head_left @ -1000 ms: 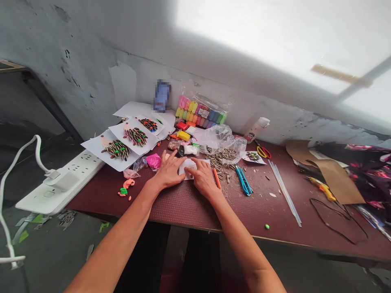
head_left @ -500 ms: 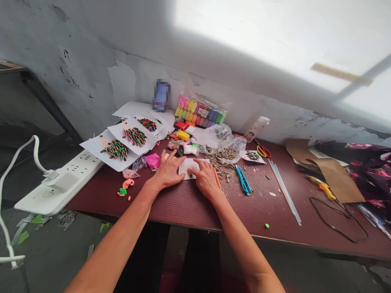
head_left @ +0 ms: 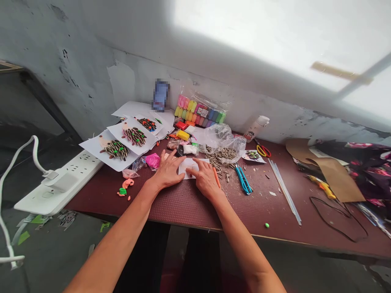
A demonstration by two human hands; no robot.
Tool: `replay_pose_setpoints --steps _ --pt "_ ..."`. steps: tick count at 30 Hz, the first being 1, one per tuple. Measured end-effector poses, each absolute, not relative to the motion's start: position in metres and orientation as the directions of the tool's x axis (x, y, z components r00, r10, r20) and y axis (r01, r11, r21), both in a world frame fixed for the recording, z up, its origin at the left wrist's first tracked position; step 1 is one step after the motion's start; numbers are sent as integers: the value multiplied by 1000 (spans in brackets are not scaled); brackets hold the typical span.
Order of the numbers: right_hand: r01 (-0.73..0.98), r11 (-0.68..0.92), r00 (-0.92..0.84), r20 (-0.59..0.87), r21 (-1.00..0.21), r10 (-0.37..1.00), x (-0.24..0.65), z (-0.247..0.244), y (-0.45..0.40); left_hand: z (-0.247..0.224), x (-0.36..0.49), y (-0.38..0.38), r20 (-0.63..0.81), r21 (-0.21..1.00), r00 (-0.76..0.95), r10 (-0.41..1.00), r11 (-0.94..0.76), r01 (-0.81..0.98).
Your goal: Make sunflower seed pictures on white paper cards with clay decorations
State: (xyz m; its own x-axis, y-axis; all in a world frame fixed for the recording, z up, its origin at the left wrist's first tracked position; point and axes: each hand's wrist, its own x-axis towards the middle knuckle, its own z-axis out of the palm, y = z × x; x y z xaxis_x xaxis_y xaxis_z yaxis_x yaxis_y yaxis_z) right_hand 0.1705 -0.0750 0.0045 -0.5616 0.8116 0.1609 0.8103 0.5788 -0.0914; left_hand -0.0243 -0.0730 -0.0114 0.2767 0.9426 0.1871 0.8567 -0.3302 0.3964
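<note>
A small white card (head_left: pixel 200 163) lies on the dark red tabletop in front of me. My left hand (head_left: pixel 167 169) rests at the card's left edge, palm down with fingers spread. My right hand (head_left: pixel 206 177) reaches over the card's right part, two digits extended onto it. A small brownish spot shows by those fingertips, too small to make out. Along the outer side of my right hand runs an orange stick-like thing (head_left: pixel 216 178); whether the hand grips it is hidden. Striped sunflower seeds (head_left: pixel 224 156) lie in a heap just beyond.
Finished seed hedgehog pictures (head_left: pixel 117 149) are stacked at left beside a white power strip (head_left: pixel 58 183). Packs of coloured clay (head_left: pixel 200 112) lean against the wall. To the right are a blue cutter (head_left: pixel 243 179), scissors (head_left: pixel 263 150), clear glue sticks (head_left: pixel 284 191) and a yellow glue gun (head_left: pixel 325 189).
The fingertips of my right hand have shifted very slightly on the card. My left hand and the surrounding things stay where they were.
</note>
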Motion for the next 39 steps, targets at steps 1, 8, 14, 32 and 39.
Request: replay_pose_setpoints --steps 1,8,14,32,39 --pt "812 576 -560 155 -92 814 171 4 -75 -11 -24 -73 189 396 278 942 -332 856" --pt "835 540 -517 186 -104 835 173 6 -75 -11 -24 -74 200 397 277 940 -336 854" --pt "825 548 -523 178 -140 833 165 3 -74 -10 -24 -73 192 391 288 938 -342 855" --pt "769 585 -558 178 -256 811 150 7 -58 -7 -23 -75 205 394 286 936 -347 851" --pt "797 504 -460 206 -333 864 161 0 -57 -7 -23 -74 194 391 283 939 -339 856"
